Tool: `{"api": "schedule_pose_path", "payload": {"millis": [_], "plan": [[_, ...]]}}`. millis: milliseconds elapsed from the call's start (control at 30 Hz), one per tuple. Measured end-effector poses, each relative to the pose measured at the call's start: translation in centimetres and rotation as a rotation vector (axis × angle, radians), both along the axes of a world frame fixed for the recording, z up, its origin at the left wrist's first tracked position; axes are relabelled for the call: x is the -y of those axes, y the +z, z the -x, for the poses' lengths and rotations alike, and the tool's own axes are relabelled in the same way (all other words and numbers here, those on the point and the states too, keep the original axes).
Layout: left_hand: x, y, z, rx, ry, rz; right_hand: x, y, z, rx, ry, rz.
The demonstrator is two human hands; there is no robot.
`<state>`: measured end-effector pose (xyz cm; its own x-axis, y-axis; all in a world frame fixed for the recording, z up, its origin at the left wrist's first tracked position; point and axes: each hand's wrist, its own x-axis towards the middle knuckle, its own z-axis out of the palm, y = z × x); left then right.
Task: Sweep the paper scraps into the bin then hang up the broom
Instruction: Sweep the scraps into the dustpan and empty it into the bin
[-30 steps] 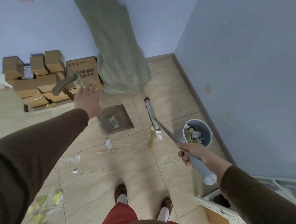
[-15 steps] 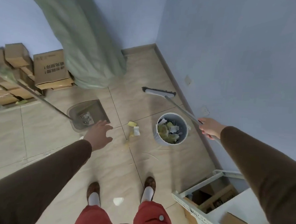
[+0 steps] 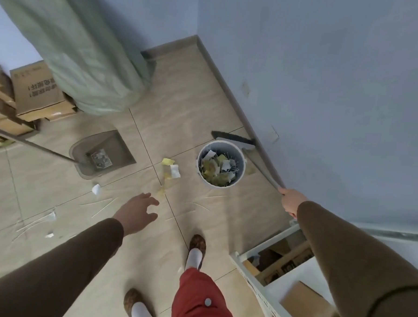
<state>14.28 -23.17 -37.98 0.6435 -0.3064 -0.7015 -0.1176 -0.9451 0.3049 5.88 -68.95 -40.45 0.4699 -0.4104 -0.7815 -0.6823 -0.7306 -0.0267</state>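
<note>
Grey plastic bin [image 3: 221, 164] stands on the floor tiles [image 3: 181, 113] near the wall, already holding a heap of yellow and white scraps. The right hand [image 3: 291, 203] has its fingers wrapped tight round the broom [image 3: 261, 164] handle, whose head rests just behind the bin by the skirting. The left hand [image 3: 137, 212] hangs empty, fingers loosely spread, above the tiles. A small cluster of paper scraps [image 3: 171, 171] lies between the bin and the dustpan [image 3: 104, 153] — more bits sit further left. Likely risks: the broom head catching the bin and tipping it, or a stroke scattering the light paper instead of gathering it. A cardboard box [image 3: 37, 88] carries dark print — too blurred to read; the dustpan's sticker is likewise illegible.
</note>
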Motion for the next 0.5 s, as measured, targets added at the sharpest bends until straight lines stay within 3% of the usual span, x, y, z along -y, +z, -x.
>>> {"api": "schedule_pose_path", "payload": {"millis": [333, 500], "plan": [[-2.1, 2.1, 6.8, 0.013, 0.016, 0.062, -11.3, -0.7, 13.4, 0.042, -0.395, -0.171], [-6.3, 2.1, 12.8, 0.013, 0.006, 0.094, -22.0, 1.5, 18.7, 0.122, -0.806, -0.399]]}}
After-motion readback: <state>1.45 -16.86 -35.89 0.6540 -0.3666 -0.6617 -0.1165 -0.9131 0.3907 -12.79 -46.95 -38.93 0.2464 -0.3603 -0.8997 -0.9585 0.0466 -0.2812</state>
